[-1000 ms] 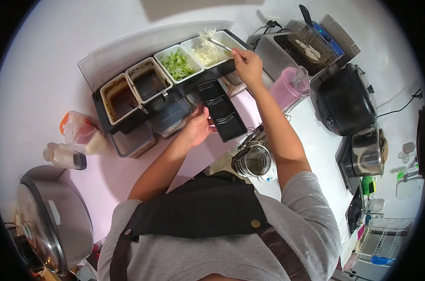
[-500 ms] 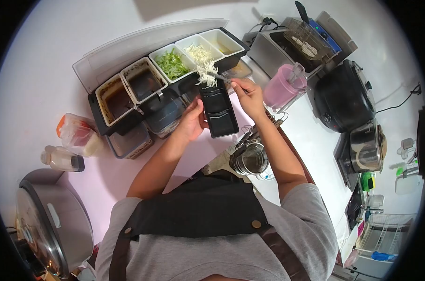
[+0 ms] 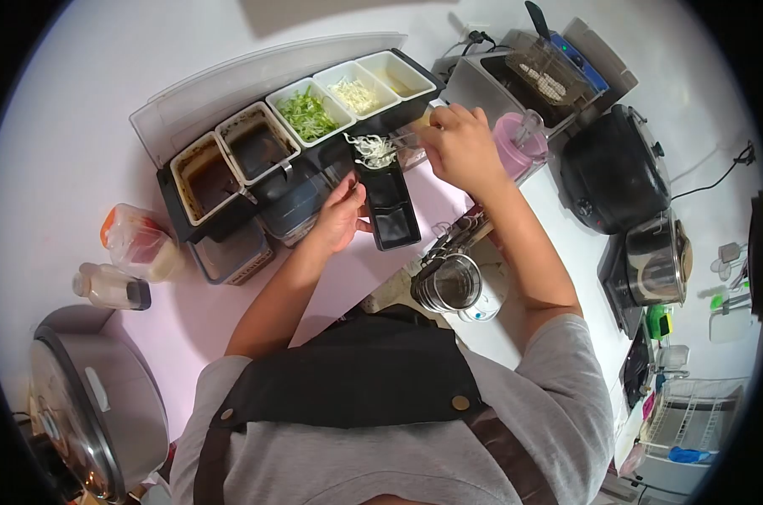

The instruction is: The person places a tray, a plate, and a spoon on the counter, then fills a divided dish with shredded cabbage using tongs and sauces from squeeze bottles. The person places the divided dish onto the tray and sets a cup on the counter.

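Note:
My left hand [image 3: 341, 216] grips the left side of a narrow black divided tray [image 3: 394, 220], holding it tilted in front of the topping bins. White shredded cabbage [image 3: 373, 151] sits in a heap at the tray's far end. My right hand [image 3: 464, 150] is closed around a slim metal utensil [image 3: 405, 140] whose tip meets that heap; whether it is tongs or a fork I cannot tell. Just beyond, one bin holds more white shreds [image 3: 353, 96] and another holds green shredded vegetable [image 3: 308, 115].
Dark sauce fills two bins [image 3: 206, 178] on the left of the rack. A pink jug [image 3: 516, 145] stands close to my right forearm, beside a deep fryer [image 3: 482, 88]. Farther right are a black cooker [image 3: 604, 168] and a steel pot [image 3: 655, 261]. Metal strainers [image 3: 449, 282] hang at the counter edge.
The white shreds have come down from the bin's edge onto the tray's far end. My right hand has moved up and to the right, turning over the utensil. The tray has shifted slightly left.

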`<state>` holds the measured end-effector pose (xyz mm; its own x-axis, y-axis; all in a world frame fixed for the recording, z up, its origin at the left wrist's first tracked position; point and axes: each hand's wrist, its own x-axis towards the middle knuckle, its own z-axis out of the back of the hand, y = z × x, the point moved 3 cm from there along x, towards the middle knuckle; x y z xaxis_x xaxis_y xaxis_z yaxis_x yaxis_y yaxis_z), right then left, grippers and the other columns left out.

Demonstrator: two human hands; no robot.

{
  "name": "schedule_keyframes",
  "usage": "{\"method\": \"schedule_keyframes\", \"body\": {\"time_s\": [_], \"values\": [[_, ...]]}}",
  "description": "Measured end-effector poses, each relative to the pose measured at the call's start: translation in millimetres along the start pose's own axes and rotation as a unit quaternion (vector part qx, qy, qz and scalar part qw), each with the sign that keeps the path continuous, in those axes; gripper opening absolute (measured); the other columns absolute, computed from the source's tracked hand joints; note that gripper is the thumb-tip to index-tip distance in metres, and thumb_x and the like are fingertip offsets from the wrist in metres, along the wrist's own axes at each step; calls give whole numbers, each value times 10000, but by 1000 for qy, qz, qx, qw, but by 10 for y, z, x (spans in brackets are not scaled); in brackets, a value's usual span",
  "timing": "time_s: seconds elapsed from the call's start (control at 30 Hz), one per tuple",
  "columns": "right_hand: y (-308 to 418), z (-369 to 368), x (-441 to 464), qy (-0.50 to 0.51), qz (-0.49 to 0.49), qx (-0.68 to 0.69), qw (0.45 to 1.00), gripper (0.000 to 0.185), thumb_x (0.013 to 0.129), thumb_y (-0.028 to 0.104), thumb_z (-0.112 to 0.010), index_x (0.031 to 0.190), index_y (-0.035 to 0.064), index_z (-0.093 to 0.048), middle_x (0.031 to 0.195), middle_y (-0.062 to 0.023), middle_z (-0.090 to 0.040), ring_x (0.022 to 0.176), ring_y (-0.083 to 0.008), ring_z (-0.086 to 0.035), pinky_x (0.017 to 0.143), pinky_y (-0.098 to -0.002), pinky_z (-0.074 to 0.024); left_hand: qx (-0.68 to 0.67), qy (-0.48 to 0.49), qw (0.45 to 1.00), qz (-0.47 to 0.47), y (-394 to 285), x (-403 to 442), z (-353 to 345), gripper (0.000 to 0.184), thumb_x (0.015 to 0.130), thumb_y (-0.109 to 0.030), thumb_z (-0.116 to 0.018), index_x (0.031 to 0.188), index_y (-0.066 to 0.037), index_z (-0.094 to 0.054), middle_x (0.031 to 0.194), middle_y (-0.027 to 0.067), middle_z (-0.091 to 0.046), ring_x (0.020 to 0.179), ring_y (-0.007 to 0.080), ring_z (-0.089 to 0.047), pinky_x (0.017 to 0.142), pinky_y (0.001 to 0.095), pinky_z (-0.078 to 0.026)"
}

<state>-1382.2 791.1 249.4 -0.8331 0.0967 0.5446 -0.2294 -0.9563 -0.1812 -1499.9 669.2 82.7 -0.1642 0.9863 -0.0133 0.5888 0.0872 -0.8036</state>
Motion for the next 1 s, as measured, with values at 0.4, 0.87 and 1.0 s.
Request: {"method": "schedule_keyframes", "body": {"time_s": [0.4,0.87,1.0], "values": [[99,-52,139,48,21,16,998,105,645,107,-603,731,135,-657,695,-7,-517,718,-187,-519,620,-351,-346,-53,-8,999,7,28,7,2,427,908,-390,-458,1273,-193,-355,1001,31,-586,773,172,-619,574,360,-530],[160,229,358,37,84,-43,995,130,653,95,-605,771,106,-659,757,-8,-536,792,-160,-520,687,-323,-350,-50,-13,999,-2,49,-22,-22,442,913,-417,-423,1295,-213,-329,1049,25,-566,840,167,-606,592,359,-537],[227,135,339,50,129,-68,988,125,648,99,-603,762,106,-655,763,-6,-541,798,-155,-519,692,-325,-352,-57,-10,998,2,68,-7,-27,443,913,-416,-424,1296,-216,-326,1051,17,-563,841,161,-605,600,357,-540]]}}
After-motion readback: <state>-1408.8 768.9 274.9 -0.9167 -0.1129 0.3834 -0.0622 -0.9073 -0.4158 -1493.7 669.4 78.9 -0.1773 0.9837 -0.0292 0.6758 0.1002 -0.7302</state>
